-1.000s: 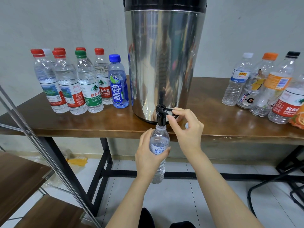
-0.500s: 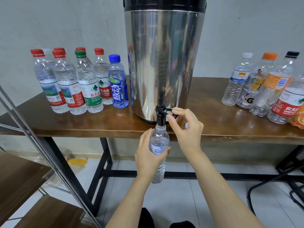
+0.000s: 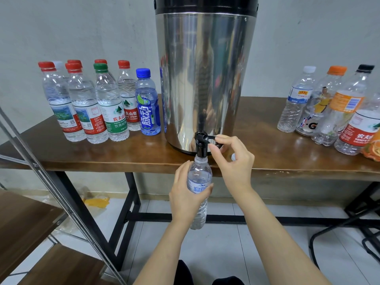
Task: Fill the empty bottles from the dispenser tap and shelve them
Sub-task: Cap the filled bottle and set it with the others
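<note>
Bottle (image 3: 199,182) is held upright just below the desk (image 3: 102,155) edge, its open neck set right under the black tap (image 3: 200,149) of the steel dispenser (image 3: 205,79). It is gripped round the label by the left hand (image 3: 189,194), fingers (image 3: 182,169) wrapped on it. The lever (image 3: 210,138) is pinched between thumb and forefinger of the right hand (image 3: 232,161). Fill level cannot be read through the clear plastic. For a clean fill, the neck should be kept centred on the spout so no stream is lost down the side. The bottle should be kept plumb and gripped lightly, since thin plastic is likely to be squeezed in and water pushed out near the brim. The lever is best eased, not snapped, and closed a little short of full so room is left for capping. Flow should be stopped before the bottle is lowered. A small white thing (image 3: 233,156) on the desk just beside the right hand may be the cap, but that cannot be told. Capped bottles (image 3: 92,105) stand left of the dispenser, other bottles (image 3: 329,112) right. The shelf (image 3: 24,219) is at lower left.
</note>
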`<state>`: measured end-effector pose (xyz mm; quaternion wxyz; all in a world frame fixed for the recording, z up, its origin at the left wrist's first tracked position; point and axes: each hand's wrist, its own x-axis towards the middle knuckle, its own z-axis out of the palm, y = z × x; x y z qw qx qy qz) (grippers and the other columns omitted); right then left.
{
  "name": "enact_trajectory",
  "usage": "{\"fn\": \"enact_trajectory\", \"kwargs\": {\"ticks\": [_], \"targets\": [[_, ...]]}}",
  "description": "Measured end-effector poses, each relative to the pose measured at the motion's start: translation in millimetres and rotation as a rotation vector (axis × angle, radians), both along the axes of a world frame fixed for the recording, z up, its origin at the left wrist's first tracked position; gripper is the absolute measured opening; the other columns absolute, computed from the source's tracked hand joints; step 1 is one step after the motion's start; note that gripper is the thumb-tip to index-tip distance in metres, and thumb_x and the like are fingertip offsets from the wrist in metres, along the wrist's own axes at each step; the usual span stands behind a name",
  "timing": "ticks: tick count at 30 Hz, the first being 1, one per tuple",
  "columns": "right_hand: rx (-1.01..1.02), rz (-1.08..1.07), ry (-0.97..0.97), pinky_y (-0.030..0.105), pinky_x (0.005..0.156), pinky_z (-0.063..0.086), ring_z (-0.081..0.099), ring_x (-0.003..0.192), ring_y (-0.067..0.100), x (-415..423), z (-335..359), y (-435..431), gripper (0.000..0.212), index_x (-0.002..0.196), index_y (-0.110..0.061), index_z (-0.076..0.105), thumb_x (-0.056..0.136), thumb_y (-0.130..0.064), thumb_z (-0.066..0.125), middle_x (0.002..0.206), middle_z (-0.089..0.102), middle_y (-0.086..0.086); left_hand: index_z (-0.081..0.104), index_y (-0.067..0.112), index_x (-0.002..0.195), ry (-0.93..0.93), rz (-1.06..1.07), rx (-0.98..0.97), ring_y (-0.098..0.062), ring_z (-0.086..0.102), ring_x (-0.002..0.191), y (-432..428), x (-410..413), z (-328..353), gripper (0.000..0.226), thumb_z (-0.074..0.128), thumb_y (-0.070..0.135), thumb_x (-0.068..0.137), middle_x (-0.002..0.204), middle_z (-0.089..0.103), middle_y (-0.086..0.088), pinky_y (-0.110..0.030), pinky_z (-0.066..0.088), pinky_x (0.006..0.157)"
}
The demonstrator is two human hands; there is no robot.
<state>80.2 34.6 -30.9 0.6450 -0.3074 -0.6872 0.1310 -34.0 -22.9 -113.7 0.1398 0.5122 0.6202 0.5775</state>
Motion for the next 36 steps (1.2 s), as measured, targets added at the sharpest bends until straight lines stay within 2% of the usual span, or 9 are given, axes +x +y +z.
{"fn": "enact_trajectory", "kwargs": {"ticks": [4,7,12,18,24,29,36], "targets": [[0.001,0.003,0.0,0.019,0.075,0.049,0.061,0.071,0.017,-0.1,-0.1,0.3,0.026,0.096,-0.012,0.07,0.086,-0.035,0.069,0.1,0.069,-0.008,0.046,0.033,0.138,-0.02,0.001,0.011,0.008,0.046,0.124,-0.2,4.1,0.9,0.081,0.079,0.049,0.066,0.139,0.047,0.022,-0.007,0.037,0.091],[-0.001,-0.001,0.0,0.015,0.076,0.047,0.062,0.071,0.016,-0.6,-0.2,0.2,0.026,0.096,-0.012,0.07,0.086,-0.036,0.068,0.1,0.068,-0.01,0.046,0.033,0.138,-0.028,0.009,0.018,0.005,0.046,0.126,0.4,6.9,-0.1,0.082,0.079,0.049,0.066,0.14,0.046,0.021,-0.012,0.04,0.095],[0.01,-0.001,0.003,0.016,0.075,0.048,0.062,0.07,0.016,-1.0,0.2,-0.2,0.026,0.095,-0.011,0.07,0.086,-0.036,0.068,0.1,0.067,-0.01,0.041,0.045,0.131,-0.038,0.021,0.03,0.019,0.041,0.12,-0.2,12.0,1.1,0.078,0.084,0.039,0.067,0.136,0.044,0.025,0.001,0.032,0.091],[0.014,0.0,0.012,0.014,0.075,0.046,0.061,0.068,0.017,-1.4,1.3,-1.3,0.025,0.094,-0.011,0.069,0.085,-0.035,0.068,0.099,0.066,-0.012,0.038,0.048,0.129,-0.048,0.015,0.042,0.024,0.039,0.119,-0.5,11.8,0.7,0.08,0.088,0.028,0.07,0.134,0.04,0.033,0.003,0.031,0.089],[0.009,0.004,0.012,0.012,0.075,0.044,0.061,0.068,0.018,-2.0,1.5,-2.1,0.025,0.094,-0.011,0.069,0.085,-0.034,0.068,0.099,0.067,-0.011,0.038,0.05,0.128,-0.036,0.016,0.037,0.023,0.039,0.119,0.8,10.6,-0.5,0.08,0.089,0.029,0.069,0.135,0.041,0.033,0.004,0.031,0.089],[0.009,-0.006,0.012,0.01,0.074,0.041,0.06,0.068,0.017,-1.9,1.1,-2.2,0.022,0.094,-0.012,0.069,0.085,-0.032,0.07,0.098,0.067,-0.011,0.038,0.05,0.128,-0.024,0.022,0.035,0.022,0.039,0.12,0.9,10.2,-1.4,0.08,0.088,0.031,0.069,0.138,0.043,0.026,0.004,0.03,0.089],[0.009,-0.002,0.01,0.012,0.076,0.043,0.06,0.068,0.016,-2.0,1.5,-2.8,0.022,0.095,-0.012,0.07,0.085,-0.032,0.069,0.099,0.067,-0.01,0.039,0.053,0.126,-0.029,0.02,0.049,0.017,0.042,0.122,1.1,9.8,-2.5,0.079,0.088,0.031,0.069,0.136,0.043,0.029,0.002,0.033,0.09]]}}
